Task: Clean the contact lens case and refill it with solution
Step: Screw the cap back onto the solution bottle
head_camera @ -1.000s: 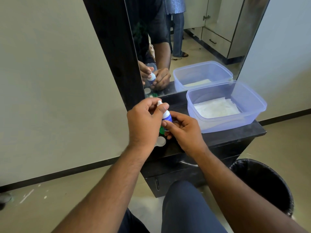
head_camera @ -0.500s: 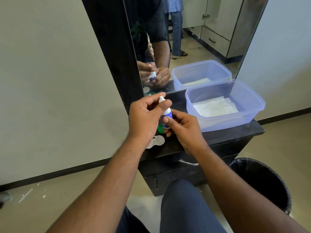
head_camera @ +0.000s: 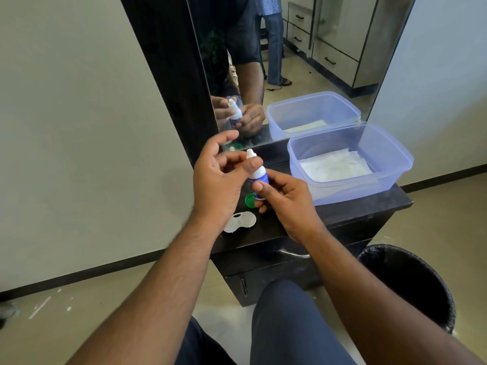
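Solution bottle: one small white bottle (head_camera: 258, 177) with a blue label, held upright above the black counter (head_camera: 342, 212), its white nozzle tip uppermost.
Right hand: the right hand (head_camera: 283, 200) grips the bottle's lower body, thumb across the label and fingers curled round the far side.
Left hand: the left hand (head_camera: 220, 180) is at the bottle's neck; the thumb lies against the neck just below the tip, the other fingers are loosely spread. Whether it pinches anything between them, the picture does not show.
Contact lens case: one white case (head_camera: 241, 220) with two round wells lies on the counter just below the left hand, near the front edge. What is in the wells cannot be told.
Caps: one green cap (head_camera: 249, 200) lies on the counter between the case and the bottle, partly hidden by the right fingers. No other cap can be made out for sure.
Plastic tub: one clear bluish tub (head_camera: 395, 156) stands on the right part of the counter, lid off. Inside lies a white folded tissue (head_camera: 334, 165) flat on the bottom.
Bin: one round bin (head_camera: 411, 283) with a black liner stands on the floor right of the cabinet; its inside is dark.
Mirror: one black-framed mirror (head_camera: 303, 61) behind the counter repeats the hands, the bottle and the tub.
Drawers: the cabinet front shows one metal handle (head_camera: 292, 253) beneath the counter.
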A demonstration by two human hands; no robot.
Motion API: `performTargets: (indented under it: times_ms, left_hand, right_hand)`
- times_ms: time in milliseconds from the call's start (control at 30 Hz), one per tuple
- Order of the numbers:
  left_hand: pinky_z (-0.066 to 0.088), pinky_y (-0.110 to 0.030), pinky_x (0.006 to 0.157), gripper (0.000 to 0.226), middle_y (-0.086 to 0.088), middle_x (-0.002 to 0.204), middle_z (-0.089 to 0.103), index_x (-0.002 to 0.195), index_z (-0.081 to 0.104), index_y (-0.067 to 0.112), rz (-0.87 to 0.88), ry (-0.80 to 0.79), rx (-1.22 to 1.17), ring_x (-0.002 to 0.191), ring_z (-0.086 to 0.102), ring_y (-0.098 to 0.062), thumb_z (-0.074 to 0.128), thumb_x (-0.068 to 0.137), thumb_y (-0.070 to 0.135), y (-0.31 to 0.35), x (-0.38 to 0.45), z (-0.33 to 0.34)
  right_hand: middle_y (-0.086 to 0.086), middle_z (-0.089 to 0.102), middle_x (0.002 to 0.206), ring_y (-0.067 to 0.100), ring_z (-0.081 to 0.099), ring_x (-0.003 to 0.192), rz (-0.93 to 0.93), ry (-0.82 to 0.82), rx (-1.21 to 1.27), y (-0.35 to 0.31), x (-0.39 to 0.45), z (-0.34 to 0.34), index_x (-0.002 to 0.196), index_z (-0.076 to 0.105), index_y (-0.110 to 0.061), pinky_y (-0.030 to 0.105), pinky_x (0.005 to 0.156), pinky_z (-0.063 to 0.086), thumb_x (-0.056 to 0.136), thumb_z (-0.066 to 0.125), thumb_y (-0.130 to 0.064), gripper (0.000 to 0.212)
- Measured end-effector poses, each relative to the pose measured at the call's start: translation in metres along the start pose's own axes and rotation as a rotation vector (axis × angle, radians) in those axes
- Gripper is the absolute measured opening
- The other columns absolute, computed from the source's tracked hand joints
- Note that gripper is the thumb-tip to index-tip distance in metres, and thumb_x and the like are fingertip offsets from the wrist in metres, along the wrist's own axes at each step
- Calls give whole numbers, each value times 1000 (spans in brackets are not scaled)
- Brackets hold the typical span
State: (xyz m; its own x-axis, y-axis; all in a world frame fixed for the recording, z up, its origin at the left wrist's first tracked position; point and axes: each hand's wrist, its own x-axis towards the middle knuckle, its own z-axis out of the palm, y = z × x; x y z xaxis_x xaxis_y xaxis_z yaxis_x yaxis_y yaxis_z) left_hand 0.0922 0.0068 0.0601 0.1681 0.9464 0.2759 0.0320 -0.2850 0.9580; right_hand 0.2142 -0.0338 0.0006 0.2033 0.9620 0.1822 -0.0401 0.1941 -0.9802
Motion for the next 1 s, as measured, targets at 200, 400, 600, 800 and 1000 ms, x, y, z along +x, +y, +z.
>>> performTargets:
  times_ms: [200,400,600,800,1000]
  left_hand:
    - [54,-20,76,43,9,103,73,131,52,31,-26,-14,49,94,66,1,50,97,4,-9,2,-9]
    - [56,-24,80,56,0,89,72,128,56,25,25,-17,98,87,68,-13,80,77,21,2,0,-2]
    - [57,-35,87,37,2,85,75,117,63,20,-7,130,108,83,71,-11,70,84,3,-4,4,-18]
    - [59,-26,75,20,6,87,74,99,74,17,73,-37,206,82,71,-8,78,79,17,6,-3,-7]
    - [58,-30,85,20,-6,100,73,105,69,13,91,-311,191,96,70,-15,62,91,3,8,6,-18]
  right_hand:
    - [-1,71,83,9,64,67,4,11,10,0,0,0,120,63,-14,27,64,54,89,65,-22,32]
    - [-1,70,82,9,64,66,-7,8,-11,0,-1,1,118,64,-12,27,63,53,88,64,-23,32]
    - [-3,69,79,8,62,65,-28,43,25,-2,-5,2,116,64,-19,24,62,54,85,65,-27,32]
    - [10,69,84,11,60,67,-58,6,-11,-3,-5,2,118,65,-14,22,64,52,87,64,-24,32]
    - [-1,70,80,11,54,61,-25,-26,63,-5,-6,0,109,69,-18,20,54,46,86,62,-27,26]
